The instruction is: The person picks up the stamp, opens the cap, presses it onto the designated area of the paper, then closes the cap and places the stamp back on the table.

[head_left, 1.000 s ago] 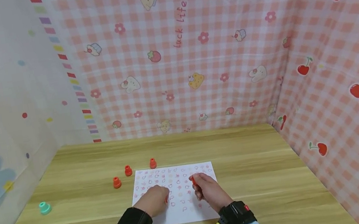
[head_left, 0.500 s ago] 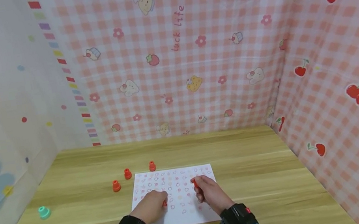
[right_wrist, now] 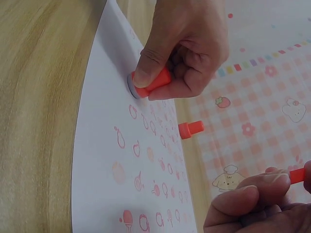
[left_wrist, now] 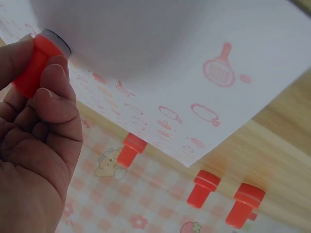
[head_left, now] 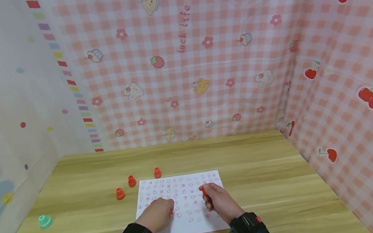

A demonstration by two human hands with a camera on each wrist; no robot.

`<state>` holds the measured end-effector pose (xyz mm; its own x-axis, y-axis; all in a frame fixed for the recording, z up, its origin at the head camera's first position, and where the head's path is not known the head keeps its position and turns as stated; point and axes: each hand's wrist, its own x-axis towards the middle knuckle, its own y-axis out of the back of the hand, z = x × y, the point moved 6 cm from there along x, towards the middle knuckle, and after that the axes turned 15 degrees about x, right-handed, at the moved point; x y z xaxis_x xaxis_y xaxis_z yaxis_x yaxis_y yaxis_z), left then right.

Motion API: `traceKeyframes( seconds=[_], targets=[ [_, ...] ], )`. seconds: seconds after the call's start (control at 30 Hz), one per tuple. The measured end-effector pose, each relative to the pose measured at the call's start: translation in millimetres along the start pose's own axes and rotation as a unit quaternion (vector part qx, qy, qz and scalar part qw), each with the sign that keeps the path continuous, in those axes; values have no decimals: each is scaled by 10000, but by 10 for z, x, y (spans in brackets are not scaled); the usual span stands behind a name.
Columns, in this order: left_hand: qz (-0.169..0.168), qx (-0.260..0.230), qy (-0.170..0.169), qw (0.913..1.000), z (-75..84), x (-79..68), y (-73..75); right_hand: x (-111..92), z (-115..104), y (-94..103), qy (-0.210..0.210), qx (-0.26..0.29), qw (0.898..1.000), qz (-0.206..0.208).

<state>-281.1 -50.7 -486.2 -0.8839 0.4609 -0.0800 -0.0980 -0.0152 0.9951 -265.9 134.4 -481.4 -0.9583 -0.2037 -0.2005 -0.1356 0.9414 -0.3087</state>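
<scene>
A white sheet of paper (head_left: 198, 227) with rows of small pinkish-red prints lies on the wooden table. My left hand (head_left: 156, 215) is over its left part, pinching a red stamp (left_wrist: 35, 68) between thumb and fingers. The grey base of that stamp is down right at the paper in both wrist views. Over the right part of the sheet, my right hand (head_left: 219, 198) grips another red stamp (head_left: 203, 190) with curled fingers. Only a short red piece of it shows in the right wrist view, between thumb and fingers (right_wrist: 262, 189).
Beyond the sheet's far left corner stand a red stamp (head_left: 120, 193), a second red stamp (head_left: 131, 180) and a third red stamp (head_left: 157, 173). Farther left sits a teal stamp-like piece (head_left: 44, 221). Patterned cloth (head_left: 178, 72) hangs behind the table and along both sides.
My left hand has shifted slightly left and toward me over the sheet, still holding its stamp. The right hand stays nearly in place. The head view has tilted a little.
</scene>
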Motion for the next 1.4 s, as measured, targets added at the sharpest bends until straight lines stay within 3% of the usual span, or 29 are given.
traceKeyframes(
  seconds=[0.3,0.6,0.73,0.87,1.0,1.17,1.4],
  targets=[
    [93,-104,-134,9998,0,-18,-51,-16,64,27,40,12,10000,72],
    [-159,-126,-5,9998,-35,-16,-45,-5,68,12,-60,-83,9999,73],
    [9,-231,-29,9997,-100,-23,26,14,48,12,9,-137,9999,99],
    [462,-459,-8,9979,-207,-32,107,20,56,7,1,-148,9998,100],
    [973,-925,99,9909,-282,-35,260,41,59,5,-27,-129,9999,93],
    [1265,-1748,331,9759,-258,-60,449,68,40,-15,-46,-103,9999,86],
    [1647,-2661,244,9495,-108,-95,487,46,62,-49,-111,-51,9999,54]
  ],
)
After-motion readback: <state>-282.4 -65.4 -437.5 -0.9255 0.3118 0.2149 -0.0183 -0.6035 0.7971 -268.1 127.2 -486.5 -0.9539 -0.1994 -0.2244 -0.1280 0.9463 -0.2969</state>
